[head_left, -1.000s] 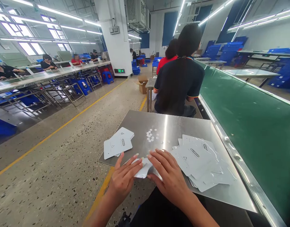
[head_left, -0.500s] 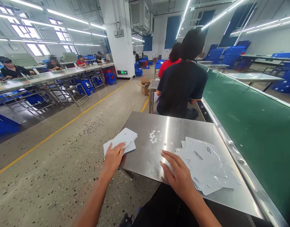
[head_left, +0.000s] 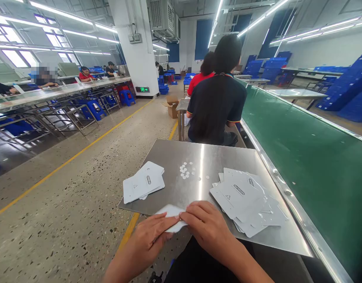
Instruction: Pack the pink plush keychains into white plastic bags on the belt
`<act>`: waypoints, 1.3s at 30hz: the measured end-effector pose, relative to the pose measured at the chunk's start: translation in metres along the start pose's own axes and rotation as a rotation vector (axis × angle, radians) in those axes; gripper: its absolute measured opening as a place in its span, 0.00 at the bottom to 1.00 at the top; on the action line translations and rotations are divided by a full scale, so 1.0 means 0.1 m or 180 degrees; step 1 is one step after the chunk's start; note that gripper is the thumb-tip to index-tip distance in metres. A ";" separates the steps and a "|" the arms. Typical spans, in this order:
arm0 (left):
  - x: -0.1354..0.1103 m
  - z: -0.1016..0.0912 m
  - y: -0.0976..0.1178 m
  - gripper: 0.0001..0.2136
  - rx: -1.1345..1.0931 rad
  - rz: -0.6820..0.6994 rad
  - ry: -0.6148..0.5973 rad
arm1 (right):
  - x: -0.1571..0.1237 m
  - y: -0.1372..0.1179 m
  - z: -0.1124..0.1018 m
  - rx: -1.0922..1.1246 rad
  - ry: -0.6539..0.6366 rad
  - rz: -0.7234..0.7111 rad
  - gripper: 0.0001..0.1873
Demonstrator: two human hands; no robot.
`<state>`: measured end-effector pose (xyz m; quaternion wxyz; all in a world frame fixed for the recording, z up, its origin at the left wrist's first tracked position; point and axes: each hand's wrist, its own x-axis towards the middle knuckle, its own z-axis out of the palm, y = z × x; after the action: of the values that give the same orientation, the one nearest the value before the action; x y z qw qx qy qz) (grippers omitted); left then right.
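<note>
Both hands grip one white printed pouch [head_left: 175, 225] in front of the table's near edge. My left hand [head_left: 148, 237] has its fingers closed on the pouch's left side. On the right side, my right hand [head_left: 206, 224] pinches it, the two hands' fingertips nearly meeting. A small stack of white pouches [head_left: 144, 182] lies at the table's left edge. A larger, spread pile of the same glossy pouches [head_left: 248, 200] is on the right. Between the piles lie several small round white stickers or discs [head_left: 185, 171]; which they are I cannot tell.
The steel table [head_left: 175, 188] stands against a green conveyor belt [head_left: 310, 157] with a metal rail. A person in a dark shirt [head_left: 216, 106] sits just beyond it. A cardboard box [head_left: 171, 108] stands on the floor. Other people sit at a long bench [head_left: 65, 92] on the left.
My left hand has left the left stack and come toward me. My right hand has moved left to meet it, and both now hold a pouch. The view has shifted slightly.
</note>
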<state>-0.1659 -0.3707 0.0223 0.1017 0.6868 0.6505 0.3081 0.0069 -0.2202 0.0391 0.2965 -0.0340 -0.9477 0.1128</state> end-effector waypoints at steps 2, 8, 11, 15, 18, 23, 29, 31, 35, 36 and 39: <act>0.01 0.11 0.08 0.26 -0.0759 -0.0706 -0.0365 | -0.04 -0.03 -0.07 -0.0071 -0.0326 0.0012 0.10; 0.19 0.38 0.18 0.16 -0.1718 -0.1313 -0.0573 | 0.04 0.13 -0.11 0.0397 -0.0749 0.0254 0.09; 0.19 0.44 0.20 0.16 -0.1791 -0.1701 -0.0108 | 0.13 0.48 0.04 0.0164 -0.0563 0.0995 0.20; 0.09 0.43 0.19 0.19 -0.2157 -0.1885 0.0619 | 0.13 0.80 0.30 -0.1032 -0.0615 0.1789 0.29; -0.04 0.45 0.11 0.24 -0.2256 -0.2267 0.1463 | -0.03 0.65 0.40 -0.1294 -0.0741 0.1429 0.31; -0.21 0.49 -0.12 0.23 -0.1927 -0.2348 0.2116 | -0.50 0.17 0.43 -0.1096 -0.0461 0.0524 0.31; 0.04 0.44 0.08 0.14 -0.1671 -0.1775 0.1011 | -0.78 0.22 0.39 -0.0723 0.0212 -0.0234 0.16; 0.14 0.45 0.22 0.12 -0.1615 -0.1606 0.0636 | -0.71 0.21 0.28 -0.0322 0.0620 0.0057 0.15; 0.27 0.55 0.38 0.07 -0.1160 -0.1059 0.0457 | -0.48 0.02 -0.13 0.0566 0.1349 0.0765 0.12; 0.28 0.58 0.40 0.07 -0.1049 -0.0887 0.0461 | -0.43 -0.04 -0.24 0.0716 0.1385 0.0848 0.10; 0.30 0.69 0.41 0.06 -0.0870 -0.0389 0.0523 | -0.32 -0.15 -0.45 0.0816 0.1261 0.0867 0.06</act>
<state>-0.0951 -0.3294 -0.0011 0.1592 0.5982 0.6492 0.4419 0.0587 -0.2299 0.0608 0.4600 -0.1447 -0.8360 0.2619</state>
